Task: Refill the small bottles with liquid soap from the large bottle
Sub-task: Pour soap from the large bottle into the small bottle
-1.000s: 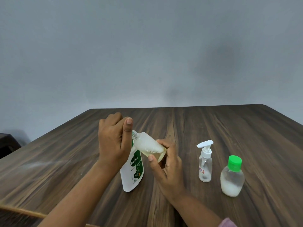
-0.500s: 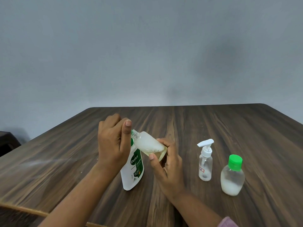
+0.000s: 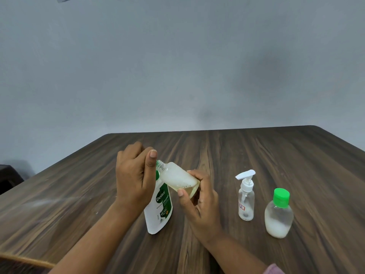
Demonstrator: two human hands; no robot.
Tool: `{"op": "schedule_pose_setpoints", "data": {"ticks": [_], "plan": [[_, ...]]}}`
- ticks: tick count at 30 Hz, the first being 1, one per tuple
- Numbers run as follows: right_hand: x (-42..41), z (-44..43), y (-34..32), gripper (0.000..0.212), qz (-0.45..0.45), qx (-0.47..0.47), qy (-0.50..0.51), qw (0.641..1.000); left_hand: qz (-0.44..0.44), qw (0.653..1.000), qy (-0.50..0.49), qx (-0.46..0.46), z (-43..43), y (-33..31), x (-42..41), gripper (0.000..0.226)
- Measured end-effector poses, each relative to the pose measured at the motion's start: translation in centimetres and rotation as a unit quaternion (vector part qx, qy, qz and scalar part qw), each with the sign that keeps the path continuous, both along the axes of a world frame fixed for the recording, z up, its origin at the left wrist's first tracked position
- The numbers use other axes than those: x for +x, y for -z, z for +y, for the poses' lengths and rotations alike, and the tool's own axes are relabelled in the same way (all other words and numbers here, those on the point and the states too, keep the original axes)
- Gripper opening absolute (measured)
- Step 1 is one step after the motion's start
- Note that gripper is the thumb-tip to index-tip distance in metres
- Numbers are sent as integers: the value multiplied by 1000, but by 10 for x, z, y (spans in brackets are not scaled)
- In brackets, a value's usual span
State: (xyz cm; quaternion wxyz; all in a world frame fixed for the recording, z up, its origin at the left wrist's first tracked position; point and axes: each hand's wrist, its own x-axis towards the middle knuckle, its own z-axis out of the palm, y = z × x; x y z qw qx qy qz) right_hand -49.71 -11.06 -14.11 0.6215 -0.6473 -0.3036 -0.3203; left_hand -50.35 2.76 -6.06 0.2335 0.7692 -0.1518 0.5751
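Note:
My right hand (image 3: 199, 206) grips a small clear bottle (image 3: 177, 178) by its base. The bottle is tilted, its threaded neck pointing up and left, with foam and a little yellowish soap inside. My left hand (image 3: 134, 178) is curled at that neck, thumb upright against the mouth. A sliver of a green cap (image 3: 157, 163) shows between thumb and neck. The large white and green Dettol bottle (image 3: 160, 210) stands on the table (image 3: 276, 155) right behind both hands, its top hidden by my left hand.
A small clear pump bottle (image 3: 246, 198) with a white pump head stands to the right. Further right stands a clear bottle with a green cap (image 3: 278, 214), white foam at its bottom. A dark object (image 3: 7, 177) sits beyond the table's left edge.
Both hands and the tilted small bottle stay in nearly the same pose. My left thumb has shifted slightly at the bottle's neck.

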Motion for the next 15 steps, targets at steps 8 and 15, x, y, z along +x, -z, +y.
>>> {"op": "schedule_pose_setpoints", "data": {"ticks": [8, 15], "plan": [[1, 1, -1, 38, -2, -12, 9, 1000, 26, 999, -8, 29, 6, -12, -1, 60], [-1, 1, -1, 39, -2, -6, 10, 1000, 14, 1000, -9, 6, 4, 0, -2, 57]]}}
